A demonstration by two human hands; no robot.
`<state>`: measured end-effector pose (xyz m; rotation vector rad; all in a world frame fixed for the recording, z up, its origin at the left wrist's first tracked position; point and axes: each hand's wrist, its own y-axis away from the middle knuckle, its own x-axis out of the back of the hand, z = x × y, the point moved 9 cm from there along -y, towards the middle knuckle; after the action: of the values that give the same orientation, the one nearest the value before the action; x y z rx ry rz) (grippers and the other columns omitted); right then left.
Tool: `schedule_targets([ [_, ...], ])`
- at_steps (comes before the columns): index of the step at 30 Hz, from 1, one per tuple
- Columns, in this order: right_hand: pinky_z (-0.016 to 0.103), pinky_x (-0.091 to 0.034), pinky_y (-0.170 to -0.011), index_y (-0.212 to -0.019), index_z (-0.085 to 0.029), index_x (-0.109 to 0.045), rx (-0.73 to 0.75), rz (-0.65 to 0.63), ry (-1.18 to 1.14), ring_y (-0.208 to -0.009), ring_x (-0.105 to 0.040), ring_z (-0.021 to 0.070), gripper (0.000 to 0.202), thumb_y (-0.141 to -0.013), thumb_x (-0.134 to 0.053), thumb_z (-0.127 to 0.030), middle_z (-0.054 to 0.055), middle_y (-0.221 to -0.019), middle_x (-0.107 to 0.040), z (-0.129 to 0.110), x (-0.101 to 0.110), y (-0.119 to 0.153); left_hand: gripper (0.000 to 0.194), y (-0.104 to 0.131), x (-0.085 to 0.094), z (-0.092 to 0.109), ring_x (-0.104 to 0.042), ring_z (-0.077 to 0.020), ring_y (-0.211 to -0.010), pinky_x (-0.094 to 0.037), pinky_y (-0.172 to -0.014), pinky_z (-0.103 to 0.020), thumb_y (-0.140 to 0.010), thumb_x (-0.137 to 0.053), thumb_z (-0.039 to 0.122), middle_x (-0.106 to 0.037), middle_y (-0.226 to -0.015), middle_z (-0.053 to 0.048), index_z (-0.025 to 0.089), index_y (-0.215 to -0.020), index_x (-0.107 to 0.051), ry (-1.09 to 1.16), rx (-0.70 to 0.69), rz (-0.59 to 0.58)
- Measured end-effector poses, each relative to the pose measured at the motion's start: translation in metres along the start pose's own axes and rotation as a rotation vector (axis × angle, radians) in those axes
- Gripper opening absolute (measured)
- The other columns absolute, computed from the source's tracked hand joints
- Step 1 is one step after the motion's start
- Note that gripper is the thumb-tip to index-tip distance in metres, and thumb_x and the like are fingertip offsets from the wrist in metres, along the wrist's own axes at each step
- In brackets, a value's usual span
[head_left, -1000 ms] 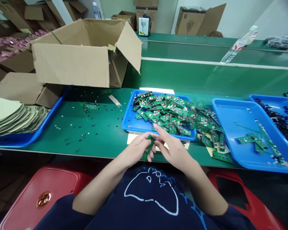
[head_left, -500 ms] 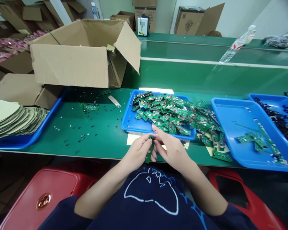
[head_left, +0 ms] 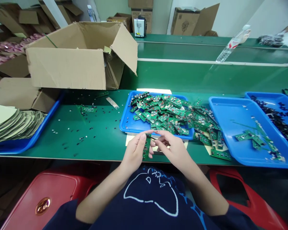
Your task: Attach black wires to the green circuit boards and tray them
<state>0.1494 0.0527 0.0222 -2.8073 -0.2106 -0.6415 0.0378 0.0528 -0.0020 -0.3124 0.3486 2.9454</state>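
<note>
A narrow green circuit board [head_left: 147, 147] stands roughly upright in my left hand [head_left: 134, 152], whose thumb and fingers grip its sides near the table's front edge. My right hand [head_left: 174, 148] is closed in a pinch beside the board's upper end, on a thin dark piece [head_left: 151, 137] that reaches to the board; what the piece is cannot be made out. Just beyond both hands, a blue tray [head_left: 132, 128] holds a heap of green circuit boards [head_left: 162, 111]. More boards [head_left: 204, 123] spill over its right side onto the table.
At the right are a blue tray [head_left: 220, 110] with a few boards and another [head_left: 252, 95] with black parts [head_left: 276, 118]. A cardboard box [head_left: 67, 68] stands back left, near stacked pale sheets [head_left: 21, 124]. A bottle [head_left: 227, 51] leans behind. Small bits litter the table.
My right hand has drawn slightly away from the board, and the thin dark piece now shows between the hands. The board is more upright and more visible in my left hand. The view has shifted slightly.
</note>
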Motion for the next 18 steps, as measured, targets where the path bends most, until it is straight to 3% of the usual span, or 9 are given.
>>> schedule_targets([
  [3, 0.03, -0.052, -0.061, -0.087, -0.02, -0.066, 0.084, 0.052, 0.067, -0.066, -0.065, 0.0183, 0.016, -0.086, -0.051, -0.024, 0.005, -0.076, -0.07, -0.002, 0.008, -0.003, 0.034, 0.0, 0.0, 0.003, -0.053, -0.0088, -0.047, -0.046, -0.042, -0.02, -0.083, -0.052, 0.041, -0.058, -0.066, 0.0, 0.015, -0.103, -0.062, 0.0, -0.019, -0.022],
  [7, 0.032, -0.053, -0.068, -0.086, -0.021, -0.067, 0.295, 0.082, 0.168, -0.073, -0.065, 0.0183, 0.017, -0.087, -0.05, -0.022, 0.006, -0.08, -0.07, -0.014, 0.017, -0.007, 0.036, 0.001, -0.003, -0.004, -0.052, -0.0086, -0.042, -0.043, -0.038, -0.02, -0.084, -0.05, 0.044, -0.06, -0.064, -0.001, 0.015, -0.102, -0.062, -0.031, 0.035, -0.139],
  [12, 0.032, -0.052, -0.066, -0.086, -0.021, -0.068, 0.498, 0.038, 0.328, -0.073, -0.063, 0.0183, 0.021, -0.087, -0.048, -0.017, 0.007, -0.078, -0.068, -0.024, 0.009, -0.006, 0.042, 0.004, -0.008, -0.021, -0.05, -0.0084, -0.038, -0.04, -0.04, -0.02, -0.087, -0.043, 0.047, -0.057, -0.053, -0.001, 0.013, -0.072, -0.063, -0.258, 0.13, -0.36],
  [15, 0.031, -0.052, -0.068, -0.107, -0.024, -0.064, 0.479, 0.031, 0.251, -0.078, -0.062, 0.0177, 0.031, -0.087, -0.042, -0.012, 0.006, -0.084, -0.066, -0.025, 0.007, -0.006, 0.042, 0.003, -0.01, -0.02, -0.054, -0.0109, -0.046, -0.044, -0.048, -0.022, -0.089, -0.041, 0.042, -0.058, -0.053, -0.002, 0.013, -0.068, -0.064, -0.459, 0.057, -0.415],
  [18, 0.034, -0.052, -0.076, -0.134, -0.028, -0.04, 0.399, 0.064, -0.011, -0.082, -0.061, 0.0161, 0.05, -0.086, -0.043, -0.013, 0.005, -0.096, -0.064, -0.025, 0.026, -0.005, 0.027, 0.0, -0.01, -0.002, -0.064, -0.0182, -0.08, -0.051, -0.073, -0.03, -0.086, -0.049, 0.034, -0.069, -0.087, -0.007, 0.017, -0.098, -0.067, -0.622, -0.183, -0.369],
])
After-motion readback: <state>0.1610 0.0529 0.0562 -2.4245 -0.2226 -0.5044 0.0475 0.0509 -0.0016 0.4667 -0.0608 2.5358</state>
